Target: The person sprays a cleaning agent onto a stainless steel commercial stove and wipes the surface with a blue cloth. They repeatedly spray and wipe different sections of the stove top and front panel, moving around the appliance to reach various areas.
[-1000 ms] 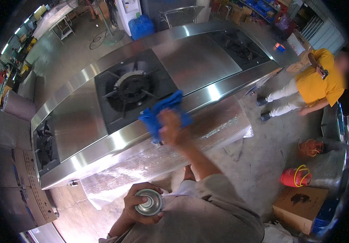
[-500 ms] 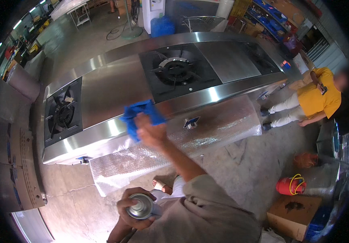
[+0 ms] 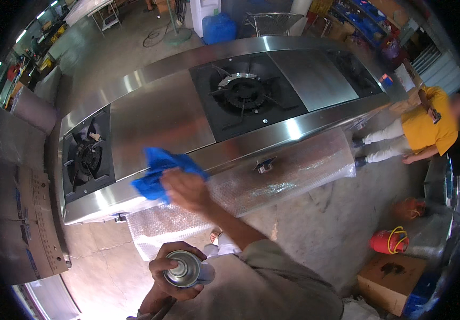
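My right hand (image 3: 186, 189) presses a crumpled blue cloth (image 3: 155, 169) onto the front edge of a long stainless-steel stove (image 3: 155, 113). The cloth lies left of the middle, spreading over the edge and onto the flat top panel. Close to my body, my left hand (image 3: 160, 271) is wrapped round a spray can (image 3: 185, 273), seen from above with its pale nozzle up. A black burner (image 3: 245, 92) stands in the stove's centre, and another burner (image 3: 87, 158) at its left end. Bubble wrap (image 3: 174, 221) covers the stove's front below the cloth.
A control knob (image 3: 264, 166) juts from the stove's front. At the right stands a person in a yellow shirt (image 3: 431, 125). A red bucket (image 3: 387, 241) and a cardboard box (image 3: 391, 280) sit on the floor at lower right. Large cartons (image 3: 22, 224) stand at the left.
My right hand and the blue cloth have moved left along the stove's front edge. My left hand still holds the spray can. The whole view has shifted slightly.
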Demonstrator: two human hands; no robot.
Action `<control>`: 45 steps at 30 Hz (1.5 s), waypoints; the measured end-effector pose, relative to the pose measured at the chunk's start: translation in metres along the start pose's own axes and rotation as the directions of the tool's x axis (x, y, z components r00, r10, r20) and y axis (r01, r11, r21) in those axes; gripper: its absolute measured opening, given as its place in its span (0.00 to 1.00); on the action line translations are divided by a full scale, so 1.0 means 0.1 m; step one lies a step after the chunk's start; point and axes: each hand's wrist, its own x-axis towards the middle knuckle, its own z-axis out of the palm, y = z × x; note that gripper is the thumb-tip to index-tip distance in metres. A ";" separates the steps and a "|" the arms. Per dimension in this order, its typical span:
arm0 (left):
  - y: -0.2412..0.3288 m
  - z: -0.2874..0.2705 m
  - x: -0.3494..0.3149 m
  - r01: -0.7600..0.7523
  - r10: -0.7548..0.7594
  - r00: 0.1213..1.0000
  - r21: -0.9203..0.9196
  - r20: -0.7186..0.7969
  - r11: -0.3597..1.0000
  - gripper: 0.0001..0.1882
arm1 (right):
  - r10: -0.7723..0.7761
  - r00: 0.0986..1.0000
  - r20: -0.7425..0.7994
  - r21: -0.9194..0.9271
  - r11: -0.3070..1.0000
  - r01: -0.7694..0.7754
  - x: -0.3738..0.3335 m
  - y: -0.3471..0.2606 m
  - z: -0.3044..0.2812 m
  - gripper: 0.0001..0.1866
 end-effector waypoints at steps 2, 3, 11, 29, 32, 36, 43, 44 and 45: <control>0.01 -0.06 0.05 0.004 -0.005 1.000 -0.016 -0.028 1.000 0.40 | 0.147 0.986 -0.077 -0.347 0.923 -0.165 -0.36 0.86 -0.86 0.27; 0.01 -0.08 0.04 -0.004 0.004 0.999 -0.015 -0.052 1.000 0.40 | 0.259 0.961 -0.096 -0.516 0.813 -0.271 -0.43 1.28 -1.53 0.23; -0.17 -0.35 0.11 0.019 -0.018 1.000 -0.081 0.016 0.997 0.42 | 0.341 0.914 -0.222 -0.516 0.754 -0.407 -0.08 0.17 -0.33 0.28; 0.15 -2.80 -1.21 0.038 -0.028 0.990 -0.069 0.135 0.997 0.39 | 0.222 0.961 -0.163 -0.432 0.860 -0.272 0.70 -1.96 2.25 0.24; 0.29 -3.26 -1.42 0.084 -0.073 0.980 -0.050 0.183 0.995 0.39 | 0.119 0.993 0.008 -0.166 0.979 -0.116 0.82 -2.06 2.39 0.26; 0.39 -3.76 -1.70 0.053 -0.051 0.987 -0.007 0.155 0.999 0.39 | 0.317 0.834 -0.452 -0.186 0.881 -0.435 0.44 -0.97 1.28 0.24; 0.60 -4.15 -2.19 0.049 -0.049 0.999 0.008 0.020 0.999 0.39 | 0.260 0.917 -0.302 -0.517 0.764 -0.387 0.81 -2.17 2.51 0.21; 0.65 -4.17 -2.21 0.053 -0.053 0.998 0.016 0.022 0.998 0.39 | 0.165 0.914 -0.369 -0.484 0.806 -0.341 0.87 -2.47 3.01 0.22; 0.66 -4.19 -2.27 0.053 -0.054 0.999 0.029 0.007 0.998 0.39 | 0.180 0.957 -0.230 -0.485 0.831 -0.273 1.03 -2.79 3.29 0.21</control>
